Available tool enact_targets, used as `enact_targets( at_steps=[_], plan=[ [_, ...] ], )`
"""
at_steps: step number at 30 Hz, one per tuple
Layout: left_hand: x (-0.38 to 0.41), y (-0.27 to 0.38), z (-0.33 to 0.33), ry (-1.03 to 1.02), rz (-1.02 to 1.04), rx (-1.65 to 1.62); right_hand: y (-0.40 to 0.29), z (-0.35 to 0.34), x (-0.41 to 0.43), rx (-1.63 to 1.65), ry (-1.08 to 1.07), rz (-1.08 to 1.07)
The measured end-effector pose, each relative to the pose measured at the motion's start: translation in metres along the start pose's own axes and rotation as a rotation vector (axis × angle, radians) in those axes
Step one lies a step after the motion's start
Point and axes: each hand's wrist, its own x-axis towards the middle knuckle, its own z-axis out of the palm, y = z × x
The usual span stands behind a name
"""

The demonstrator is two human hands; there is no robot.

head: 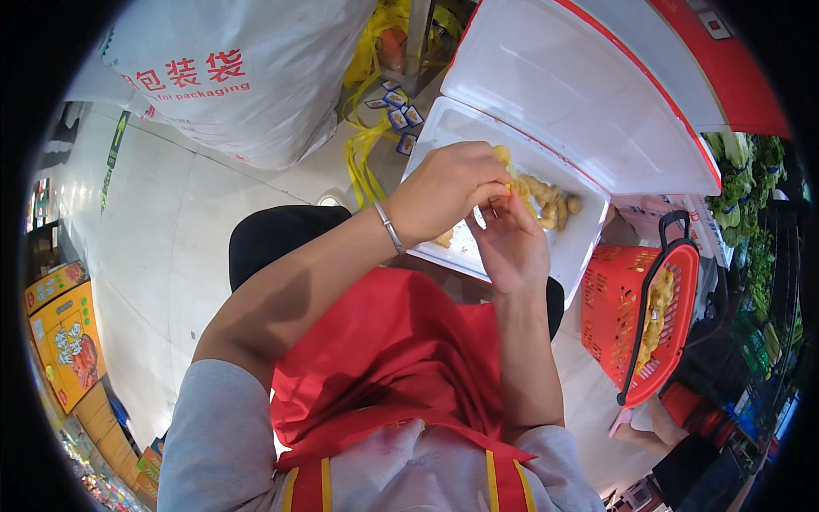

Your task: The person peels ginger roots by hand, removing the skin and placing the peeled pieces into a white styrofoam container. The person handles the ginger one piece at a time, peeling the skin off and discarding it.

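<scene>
Both my hands meet over an open white foam box (pixel 585 256). My left hand (pixel 448 185), with a silver bracelet at its wrist, has its fingers bent and pinches a small yellow strip (pixel 510 186). Fingertips of my right hand (pixel 515 240) come up to the same strip from below, palm turned upward. Just past the fingers, pale ginger pieces (pixel 549 200) lie in the box. One ginger piece (pixel 502 154) shows at the far side of my left hand, which partly hides it. Whether the strip goes around a piece cannot be made out.
The box's lid (pixel 563 83) stands tilted back behind it. A red basket (pixel 601 313) holding ginger sits to the right. Yellow straps with blue-and-white tags (pixel 397 115) lie on the floor by a metal leg. A large white packaging sack (pixel 243 83) stands at left. A person's foot (pixel 620 422) is at lower right.
</scene>
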Motion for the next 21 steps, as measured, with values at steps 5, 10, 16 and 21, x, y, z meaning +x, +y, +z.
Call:
enact_targets(
  at_steps=[5,10,16,21],
  plan=[
    [0.002,-0.004,0.002,-0.019,0.164,0.214,0.0,0.0,0.0,-0.128,0.121,-0.056],
    [0.003,-0.007,0.007,-0.011,0.223,0.33,0.002,0.001,0.0,-0.191,0.087,-0.068],
    [-0.002,-0.006,0.014,0.038,-0.085,0.192,-0.002,0.002,0.011,-0.75,0.049,-0.289],
    [-0.003,-0.002,-0.006,-0.047,-0.656,-0.7,-0.012,-0.029,0.025,-1.131,0.157,-0.567]
  ],
)
